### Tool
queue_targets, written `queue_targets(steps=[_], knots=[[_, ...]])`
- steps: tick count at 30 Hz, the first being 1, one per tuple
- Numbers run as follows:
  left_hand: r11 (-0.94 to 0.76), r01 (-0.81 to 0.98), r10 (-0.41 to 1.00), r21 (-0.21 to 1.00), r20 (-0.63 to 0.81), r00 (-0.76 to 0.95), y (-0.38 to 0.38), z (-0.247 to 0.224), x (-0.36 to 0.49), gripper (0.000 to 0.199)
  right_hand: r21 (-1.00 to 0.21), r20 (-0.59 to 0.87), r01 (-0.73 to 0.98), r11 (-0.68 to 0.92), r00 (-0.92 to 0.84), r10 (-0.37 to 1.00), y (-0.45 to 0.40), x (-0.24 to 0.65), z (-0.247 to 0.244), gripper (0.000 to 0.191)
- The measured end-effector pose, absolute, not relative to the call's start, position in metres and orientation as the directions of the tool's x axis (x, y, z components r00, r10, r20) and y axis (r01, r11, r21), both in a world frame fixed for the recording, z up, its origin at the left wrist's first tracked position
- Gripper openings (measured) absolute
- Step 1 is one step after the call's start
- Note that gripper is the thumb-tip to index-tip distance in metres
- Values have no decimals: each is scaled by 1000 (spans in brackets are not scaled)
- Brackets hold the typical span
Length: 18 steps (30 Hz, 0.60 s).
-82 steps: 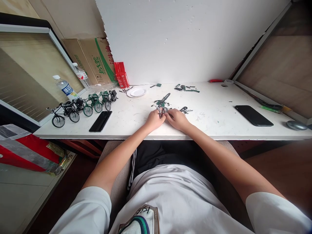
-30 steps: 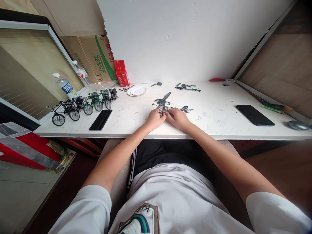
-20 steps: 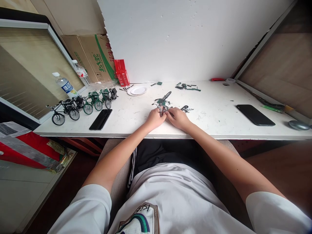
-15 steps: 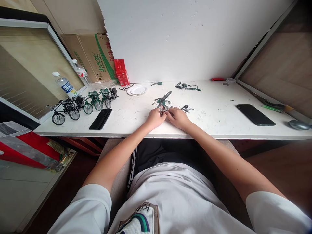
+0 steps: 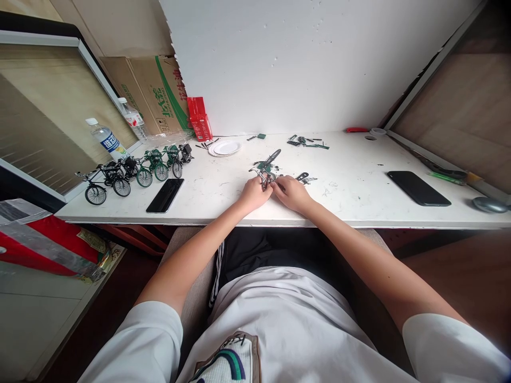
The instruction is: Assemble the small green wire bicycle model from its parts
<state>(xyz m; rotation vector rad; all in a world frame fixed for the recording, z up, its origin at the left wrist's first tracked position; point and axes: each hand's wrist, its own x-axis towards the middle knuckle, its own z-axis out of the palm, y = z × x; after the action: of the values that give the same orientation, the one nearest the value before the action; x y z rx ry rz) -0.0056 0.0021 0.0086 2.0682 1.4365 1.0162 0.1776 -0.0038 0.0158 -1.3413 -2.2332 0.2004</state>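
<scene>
The small model bicycle of thin silver and dark rods (image 5: 268,175) is between the person's two hands, over the near middle of the white, flat-topped counter (image 5: 351,199), its handlebar poking out past the fingers. The left hand (image 5: 255,194) has its grip curled closed around the near part of it. The right hand (image 5: 293,194) comes in from the other side, fingertips bunched up against the work; from where I stand I can't tell whether that grip is pinching the bicycle, some smaller piece, or nothing.

I'd guess it weighs next to nothing. The rods look stiff but spindly, likely to bend or snap under a hard squeeze, and smooth enough to twist between fingertips. Metal or plastic, I can't say. The middle of the frame seems the safest place to hold, with the handlebar left free of pressure.

Just beyond, a dark, thin-rimmed wheel (image 5: 272,158) tilts up by a flat green piece (image 5: 263,166); whether it's joined to the bicycle isn't clear. Loose dark and silver parts (image 5: 304,178) lie just beside the right hand. The upright green and black model bicycles (image 5: 150,159), well to the left, look just as delicate.
</scene>
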Motion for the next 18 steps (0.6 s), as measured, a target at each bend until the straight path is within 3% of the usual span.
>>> queue_targets(steps=[18], knots=[[-373, 607, 926, 702, 324, 194, 1, 10, -5, 6, -380, 341, 786, 488, -371, 864, -5, 177, 18, 34]])
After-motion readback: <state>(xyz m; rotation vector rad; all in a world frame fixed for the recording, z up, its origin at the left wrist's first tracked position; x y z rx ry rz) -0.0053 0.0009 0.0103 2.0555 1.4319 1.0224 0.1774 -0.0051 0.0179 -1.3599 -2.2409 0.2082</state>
